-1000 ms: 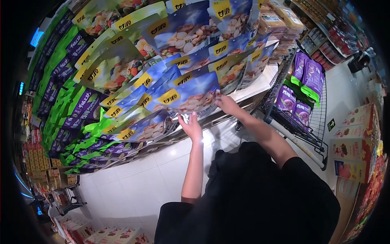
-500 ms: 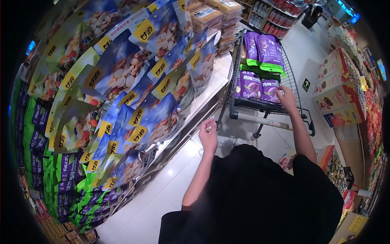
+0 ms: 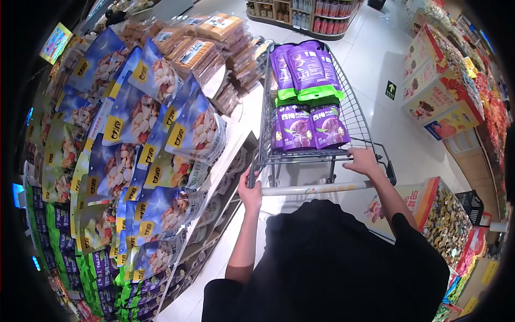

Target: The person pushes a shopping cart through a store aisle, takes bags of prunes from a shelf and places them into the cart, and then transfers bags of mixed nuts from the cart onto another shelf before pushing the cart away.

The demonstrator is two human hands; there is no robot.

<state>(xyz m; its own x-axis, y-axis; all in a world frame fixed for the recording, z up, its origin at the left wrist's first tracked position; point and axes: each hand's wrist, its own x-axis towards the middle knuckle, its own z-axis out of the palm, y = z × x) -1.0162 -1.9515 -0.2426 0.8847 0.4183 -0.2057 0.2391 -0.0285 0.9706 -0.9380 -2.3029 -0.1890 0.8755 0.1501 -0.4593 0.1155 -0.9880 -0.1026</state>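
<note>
A shopping cart (image 3: 370, 126) stands in front of me, with purple and green bags of prunes (image 3: 298, 126) stacked in its basket. My left hand (image 3: 249, 192) is closed around the left end of the cart's pale handle bar (image 3: 316, 189). Just above the right part of that bar is my right hand (image 3: 365, 162), close to the basket's rear rim. Its thumb and fingers are apart with nothing between them; whether it touches the rim I cannot tell.
Blue nut-mix bags (image 3: 142, 118) fill a slanted display on the left, with packaged biscuits (image 3: 198, 45) behind it. Cartons (image 3: 437, 88) and a bin of wrapped sweets (image 3: 448, 225) line the right side. A drinks shelf (image 3: 303, 19) stands ahead.
My right hand has drawn back from the prune bags toward the handle. My left hand has come up to the handle's left end and closed on it. The view has shifted.
</note>
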